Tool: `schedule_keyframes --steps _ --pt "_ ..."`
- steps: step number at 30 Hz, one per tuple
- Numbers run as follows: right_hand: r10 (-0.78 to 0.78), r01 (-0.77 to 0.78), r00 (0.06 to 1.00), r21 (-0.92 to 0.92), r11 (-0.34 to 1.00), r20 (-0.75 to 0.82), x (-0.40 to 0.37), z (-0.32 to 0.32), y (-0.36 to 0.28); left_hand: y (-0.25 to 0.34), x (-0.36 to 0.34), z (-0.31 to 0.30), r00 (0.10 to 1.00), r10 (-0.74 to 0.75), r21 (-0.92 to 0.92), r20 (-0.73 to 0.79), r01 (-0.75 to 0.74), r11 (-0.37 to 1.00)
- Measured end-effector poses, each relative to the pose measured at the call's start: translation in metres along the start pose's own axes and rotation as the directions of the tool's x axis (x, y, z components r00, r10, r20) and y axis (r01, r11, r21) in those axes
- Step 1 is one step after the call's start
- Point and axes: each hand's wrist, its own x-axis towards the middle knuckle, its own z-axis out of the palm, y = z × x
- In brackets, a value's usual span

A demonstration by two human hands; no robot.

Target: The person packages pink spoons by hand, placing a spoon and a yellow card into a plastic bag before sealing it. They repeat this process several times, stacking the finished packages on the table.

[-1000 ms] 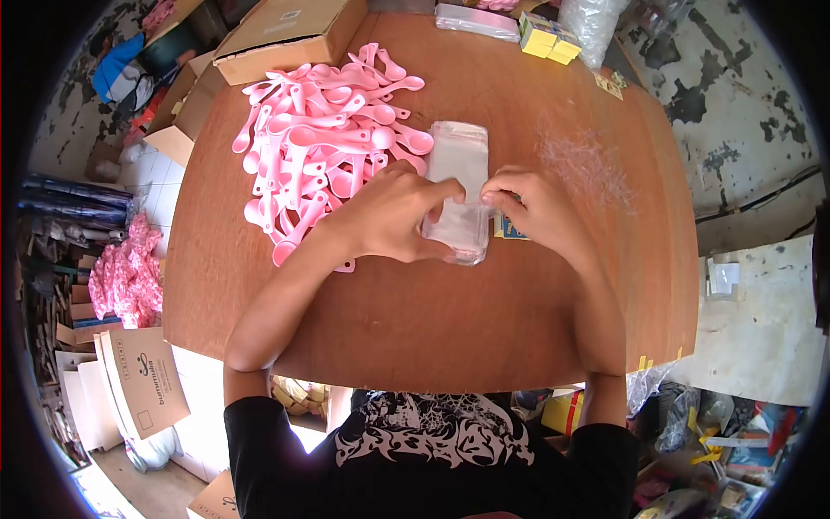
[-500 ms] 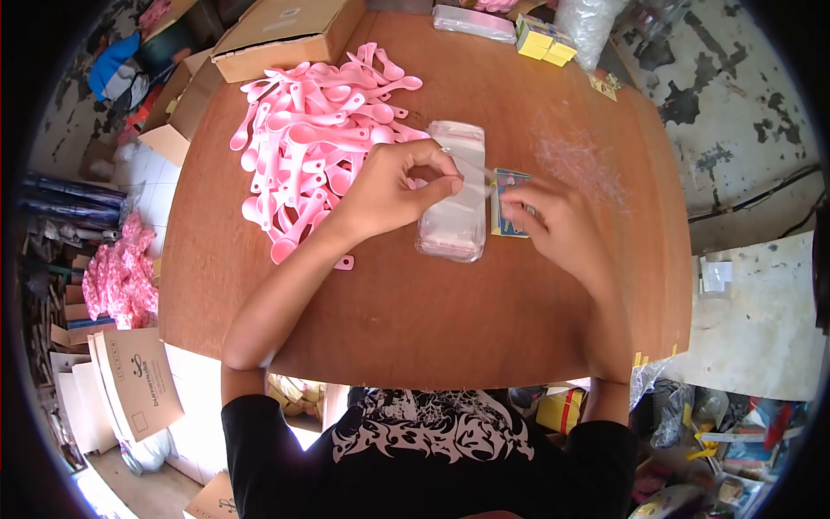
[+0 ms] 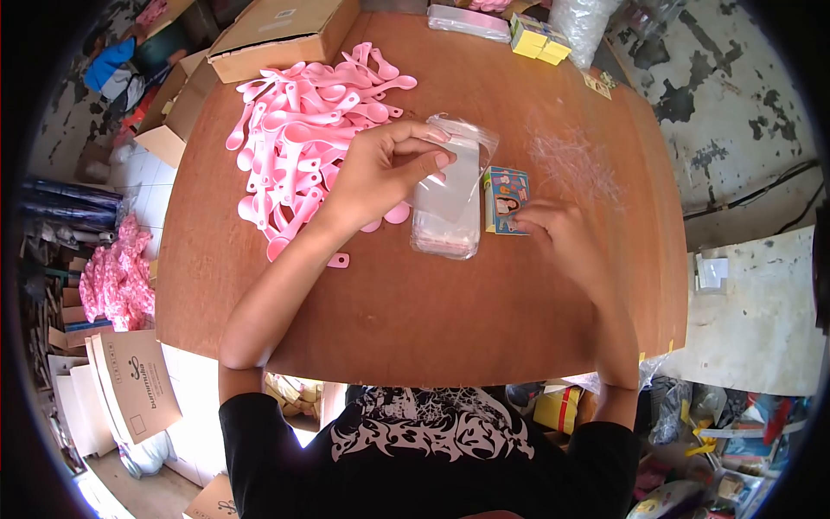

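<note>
My left hand (image 3: pixel 385 173) is closed, thumb against fingers, on a clear plastic bag (image 3: pixel 477 143) whose upper end spreads to the right. Under it lies a stack of clear plastic bags (image 3: pixel 445 227). Just right of the stack is a pile of printed blue cards (image 3: pixel 508 192). My right hand (image 3: pixel 558 227) is at the lower right edge of these cards, fingers bent together; whether it grips a card is unclear. A big heap of pink spoons (image 3: pixel 298 130) lies left of and behind my left hand.
A cardboard box (image 3: pixel 281 39) sits at the back left of the wooden table (image 3: pixel 389 320). Thin clear strips (image 3: pixel 575 164) lie at the right. Yellow card stacks (image 3: pixel 540 39), more plastic bags (image 3: pixel 469 23) and a clear bulky bag (image 3: pixel 585 30) are at the back.
The plastic bag at my left hand now spreads out over the stack. My right hand has moved slightly down and right, uncovering more of the blue cards.
</note>
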Motion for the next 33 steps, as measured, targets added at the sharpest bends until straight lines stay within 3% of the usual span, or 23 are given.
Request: schedule_keyframes --steps 2,6,8,9,12,14,15,17,20,22,25,29,33 --pt "0.128 -0.159 0.985 -0.303 0.94 -0.119 0.008 -0.018 -0.021 -0.003 0.001 -0.002 1.0 0.006 0.011 -0.016 -0.006 1.0" --pt "0.048 -0.082 0.988 -0.247 0.966 -0.144 0.016 -0.029 -0.014 -0.006 0.002 -0.004 0.999 0.011 0.017 -0.042 -0.01 1.0" --pt "0.079 -0.061 0.996 -0.3 0.952 0.05 0.016 -0.031 -0.022 -0.003 0.002 -0.004 0.999 -0.012 0.027 -0.044 0.014 1.0" --pt "0.078 -0.059 0.996 -0.302 0.951 0.05 0.014 -0.032 -0.019 -0.002 0.001 -0.004 0.998 -0.035 0.035 -0.05 0.037 0.999" --pt "-0.05 0.053 0.999 -0.175 0.983 0.022 0.014 -0.034 -0.016 -0.004 0.0 -0.004 0.999 0.015 0.006 -0.043 -0.015 1.0" --pt "0.061 -0.072 0.963 -0.034 0.997 -0.262 0.017 -0.045 -0.027 0.001 -0.001 -0.001 0.997 -0.045 0.048 -0.064 0.048 0.998" --pt "0.061 -0.072 0.963 -0.032 0.997 -0.263 0.018 -0.049 -0.03 0.003 -0.002 0.0 0.992 -0.101 0.09 -0.078 0.108 0.99" --pt "0.243 -0.073 0.904 0.433 0.898 -0.351 0.019 -0.055 -0.034 0.002 -0.003 0.001 0.992 -0.109 0.099 -0.056 0.114 0.988" --pt "0.256 0.039 0.834 0.515 0.856 -0.488 0.038 -0.049 -0.044 0.008 -0.008 0.008 0.991 -0.133 0.071 0.027 0.131 0.989" --pt "0.29 0.013 0.833 0.541 0.841 -0.471 0.044 -0.046 -0.042 0.01 -0.01 0.01 0.986 -0.149 0.038 0.079 0.146 0.989" --pt "0.299 -0.031 0.872 0.566 0.824 -0.387 0.047 -0.042 -0.034 0.004 -0.012 0.013 0.993 -0.007 0.028 0.116 0.004 1.0" --pt "0.292 -0.129 0.926 0.524 0.842 -0.24 0.049 -0.039 -0.041 0.01 -0.015 0.013 0.985 -0.08 0.08 0.153 0.068 0.994" --pt "0.331 -0.115 0.903 0.588 0.801 -0.274 0.047 -0.025 -0.037 0.007 -0.017 0.021 0.967 -0.097 -0.005 0.234 0.1 0.995"
